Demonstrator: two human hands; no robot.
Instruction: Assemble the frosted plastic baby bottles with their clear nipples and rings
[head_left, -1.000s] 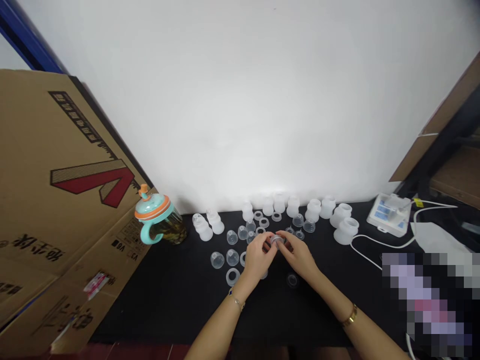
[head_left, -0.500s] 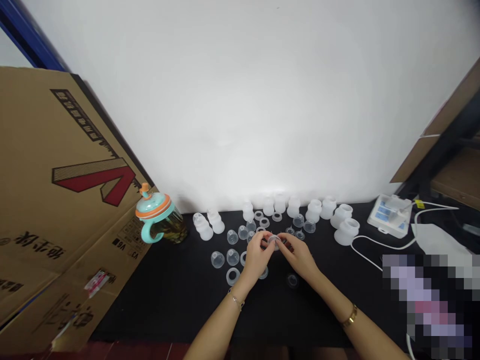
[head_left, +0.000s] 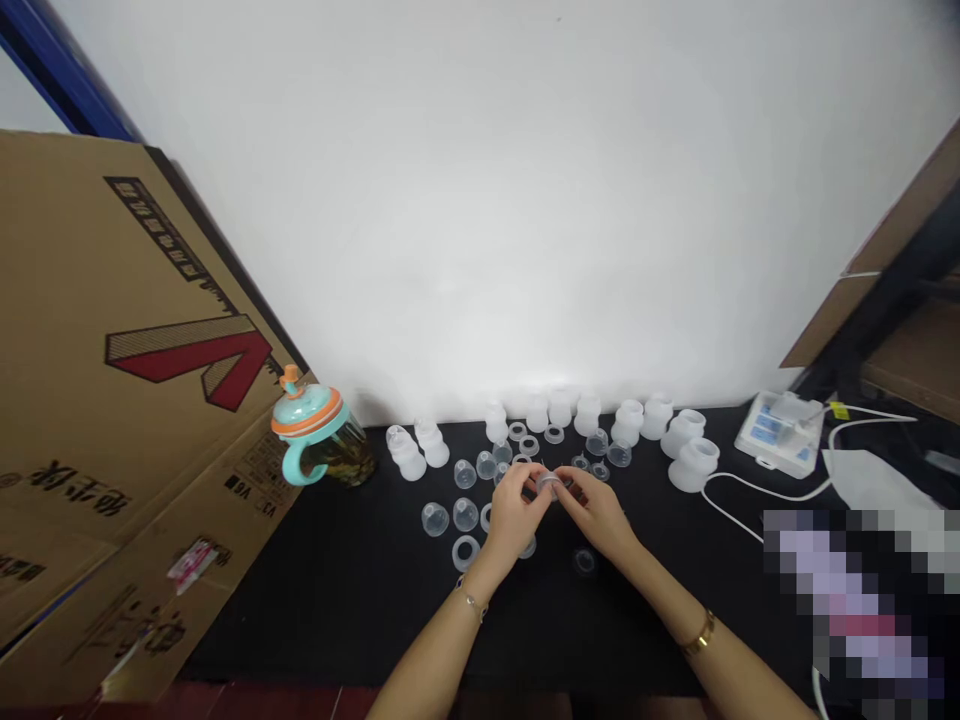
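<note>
Between the fingertips of my left hand (head_left: 519, 500) and my right hand (head_left: 597, 510) is a small translucent ring-shaped bottle part (head_left: 550, 482). Both hands are closed on it, above the black table (head_left: 337, 600). Whether a nipple sits inside the ring I cannot make out. To the left lie clear dome caps (head_left: 435, 519) and a white collar ring (head_left: 466, 553). More rings (head_left: 554, 434) lie beyond my hands. Clear nipples (head_left: 599, 470) lie just past my right hand, and a dark-looking clear piece (head_left: 584, 562) is below it.
Several white open-necked bottles (head_left: 693, 464) stand along the wall, with two capped bottles (head_left: 406, 453) at left. A lidded jug (head_left: 322, 435) stands beside a large cardboard box (head_left: 150, 400). At right are a white power box (head_left: 780, 432) and a white cable (head_left: 757, 493).
The ring-shaped part has tilted slightly between my fingertips. My hands and arms stay in almost the same place, and the things on the table have not moved.
</note>
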